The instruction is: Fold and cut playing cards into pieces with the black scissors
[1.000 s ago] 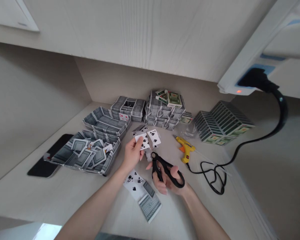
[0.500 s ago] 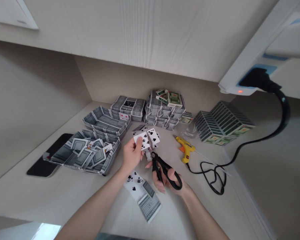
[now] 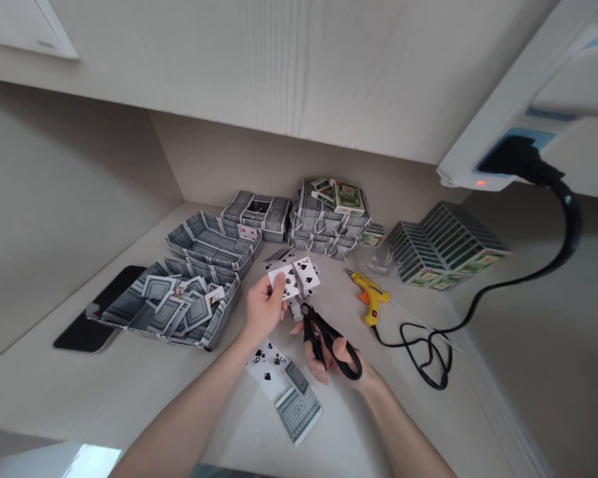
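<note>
Between the thumb and fingers of my left hand [image 3: 265,307] is a spade playing card [image 3: 290,285], cut partly through so that its right part [image 3: 307,273] tilts away. My right hand [image 3: 336,358] is closed round the black handles of a pair of scissors [image 3: 323,332]. The scissor blades point up at the card's lower edge; the card partly hides them. Below my hands, more spade cards [image 3: 268,372] lie face up on the table. Near them are a grey patterned card [image 3: 299,413] and a smaller grey piece [image 3: 296,377], both face down.
An open card-covered box [image 3: 129,315] holds loose cards, with a black phone [image 3: 74,335] partly under it. Behind are another open box [image 3: 206,239] and closed boxes [image 3: 323,222]. To the right lie a yellow glue gun [image 3: 373,299], its black cord [image 3: 441,358] and stacked card packs [image 3: 443,249].
Almost nothing differs. The card and both hands keep nearly the same position, with only a slight shift of the view.
</note>
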`<state>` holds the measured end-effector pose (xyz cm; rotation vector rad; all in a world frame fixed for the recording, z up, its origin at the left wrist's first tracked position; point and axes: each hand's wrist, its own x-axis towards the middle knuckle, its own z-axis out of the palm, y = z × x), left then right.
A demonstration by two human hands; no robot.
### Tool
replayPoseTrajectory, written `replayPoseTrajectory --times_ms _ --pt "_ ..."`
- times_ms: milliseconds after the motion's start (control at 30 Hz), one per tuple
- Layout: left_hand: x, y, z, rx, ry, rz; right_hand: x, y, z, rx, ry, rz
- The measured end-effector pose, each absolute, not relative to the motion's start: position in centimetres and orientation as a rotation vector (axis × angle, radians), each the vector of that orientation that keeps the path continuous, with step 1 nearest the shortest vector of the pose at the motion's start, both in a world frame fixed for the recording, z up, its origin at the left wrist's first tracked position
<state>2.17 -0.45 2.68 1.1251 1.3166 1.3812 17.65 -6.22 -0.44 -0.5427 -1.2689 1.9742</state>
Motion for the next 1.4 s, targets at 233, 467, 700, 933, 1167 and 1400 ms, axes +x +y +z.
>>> replayPoseTrajectory --times_ms 233,467,700,933,1167,1400 --pt "2.24 -0.52 2.89 1.109 1.296 1.382 17.89 -6.28 0.17 -0.563 -1.315 1.96" --pt "2.16 -0.53 2.99 1.091 1.304 1.397 17.88 -6.31 -0.22 -0.588 -1.335 1.896" --pt "2.12 -0.48 2.67 1.12 1.316 1.377 17.92 -6.32 -0.15 -0.603 -1.311 1.925" --pt "2.13 -0.44 2.61 1.113 1.301 1.392 17.96 -6.21 -0.35 -0.6 -1.328 1.921" --pt "2.18 -0.4 2.48 1.126 1.312 1.395 17.93 -6.36 0.05 -0.647 -1.298 1.917" --pt "2.1 -0.33 2.55 1.15 1.322 1.385 17.68 -6.06 0.53 -0.663 -1.294 1.929"
